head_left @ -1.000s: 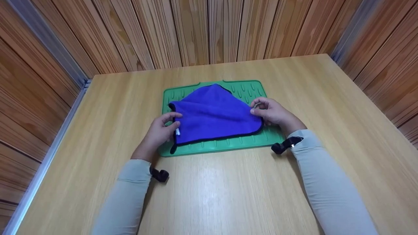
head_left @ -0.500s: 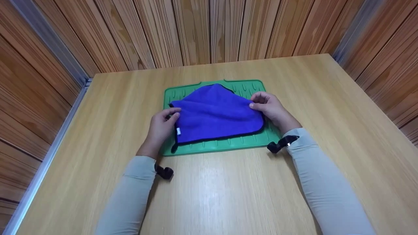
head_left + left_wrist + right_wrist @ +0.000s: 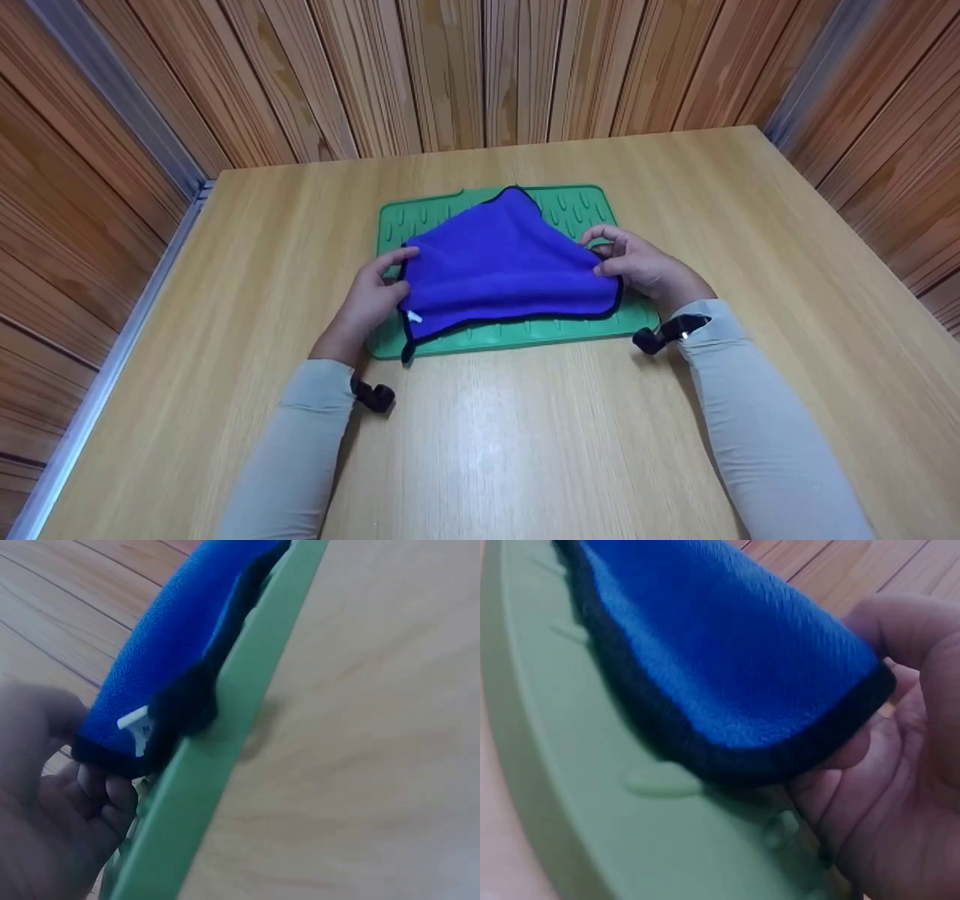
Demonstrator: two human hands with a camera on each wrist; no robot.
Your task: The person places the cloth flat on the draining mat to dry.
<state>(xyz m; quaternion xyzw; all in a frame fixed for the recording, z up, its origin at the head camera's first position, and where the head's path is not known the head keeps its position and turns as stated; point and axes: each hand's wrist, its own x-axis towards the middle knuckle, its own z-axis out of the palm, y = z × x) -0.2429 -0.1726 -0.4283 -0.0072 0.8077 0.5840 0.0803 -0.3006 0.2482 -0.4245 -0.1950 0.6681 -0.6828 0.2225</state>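
A blue cloth [image 3: 499,262] with black edging lies over a green ridged mat [image 3: 394,217]. My left hand [image 3: 367,300] holds its left edge between thumb and fingers, just above a small white tag [image 3: 414,317]. On the other side, my right hand [image 3: 649,270] pinches the right edge, thumb on top and some fingers underneath. Close up in the right wrist view, that rounded, black-edged corner [image 3: 772,757] curls upward off the mat [image 3: 667,840]. The left wrist view shows a dark loop [image 3: 187,701] near the tag, at the mat's rim. The cloth hides the mat's middle.
The mat rests on a light wooden table [image 3: 480,435]. Wood-plank walls [image 3: 450,75] stand behind and on both sides, with a metal strip [image 3: 112,315] along the left. A small black camera is strapped to each wrist.
The cloth's middle crease has smoothed and its far corner stands out more sharply. My right hand first rose slightly, then moved right and nearer with its edge. The near-left corner has shifted nearer.
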